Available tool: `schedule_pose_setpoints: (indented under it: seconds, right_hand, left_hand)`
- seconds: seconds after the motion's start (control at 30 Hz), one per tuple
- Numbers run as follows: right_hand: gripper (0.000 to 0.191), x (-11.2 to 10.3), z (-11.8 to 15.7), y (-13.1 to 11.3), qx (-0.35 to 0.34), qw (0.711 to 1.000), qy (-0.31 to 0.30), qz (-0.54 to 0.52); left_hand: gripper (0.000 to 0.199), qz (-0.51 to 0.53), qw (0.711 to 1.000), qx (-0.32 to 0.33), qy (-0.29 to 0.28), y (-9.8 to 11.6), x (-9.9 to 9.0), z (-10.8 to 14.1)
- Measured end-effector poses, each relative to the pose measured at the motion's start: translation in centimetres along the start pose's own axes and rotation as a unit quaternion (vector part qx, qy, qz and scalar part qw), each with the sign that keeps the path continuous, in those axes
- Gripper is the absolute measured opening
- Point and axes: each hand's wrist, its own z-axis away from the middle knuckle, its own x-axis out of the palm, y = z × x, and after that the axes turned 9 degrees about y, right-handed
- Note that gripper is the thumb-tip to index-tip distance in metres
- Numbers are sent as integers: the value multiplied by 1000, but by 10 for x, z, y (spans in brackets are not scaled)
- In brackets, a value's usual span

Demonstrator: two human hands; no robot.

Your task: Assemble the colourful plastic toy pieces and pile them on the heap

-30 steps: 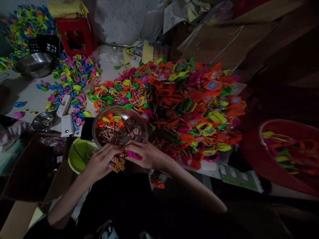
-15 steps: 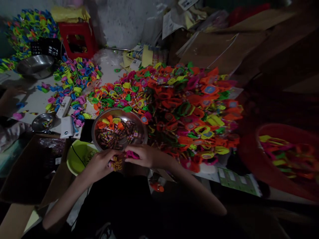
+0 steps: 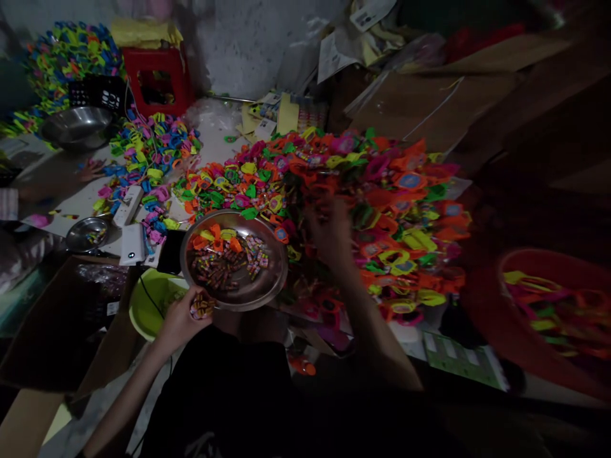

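Note:
My left hand (image 3: 182,321) is closed around a bunch of small yellow-and-brown wrapped candies (image 3: 202,306), just below the near-left rim of a steel bowl (image 3: 267,289). Inside that bowl lie more small wrapped pieces (image 3: 222,267) and several orange and yellow plastic toy watches (image 3: 217,238). My right hand (image 3: 331,232) reaches over the dark middle of a large heap of bright toy watches (image 3: 396,235). Its fingers point away from me among the watches, dim and blurred, so whether they grip anything is unclear.
Another person's hand (image 3: 90,170) rests at the left by a second heap of toys (image 3: 155,149). A power strip (image 3: 128,205), a white power bank (image 3: 132,245) and a green basin (image 3: 146,305) stand nearer. A red tub (image 3: 506,267) is at right, an open carton (image 3: 52,324) at lower left.
My right hand has left the bowl's near edge, where it held a pink toy watch, and moved forward and right onto the heap. My left hand has shifted slightly left, still holding the candies.

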Motion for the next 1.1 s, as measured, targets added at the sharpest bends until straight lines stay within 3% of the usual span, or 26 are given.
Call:
schedule_pose_setpoints:
  seconds: [0.1,0.17,0.27,0.37,0.47,0.63,0.87,0.97,1.1]
  right_hand:
    - [28,65,34,-14,-23,985,-169,-18]
    - [27,103,50,-23,-18,972,-233,12]
    - [23,140,60,-28,1,962,-271,34]
    - [14,152,59,-25,4,961,-275,20]
    - [13,145,58,-24,1,963,-270,-13]
    - [16,103,67,-39,-26,947,-295,-125]
    - [9,48,80,-74,-63,899,-344,-263]
    - [12,34,80,-82,-66,880,-375,-282]
    - [14,23,79,-86,-115,887,-328,-304]
  left_hand:
    - [25,63,998,1,-5,2,5,-2]
    - [24,88,996,-3,3,3,8,-2]
    - [21,93,995,-17,32,5,10,-1]
    - [22,113,992,-34,37,6,9,0]
    - [24,133,989,-45,39,6,9,-1]
    - [24,154,985,-46,58,11,15,-9]
    - [29,139,984,62,94,21,24,-25]
    - [32,161,984,30,70,22,25,-27]
    - [25,194,978,-13,81,27,25,-25]
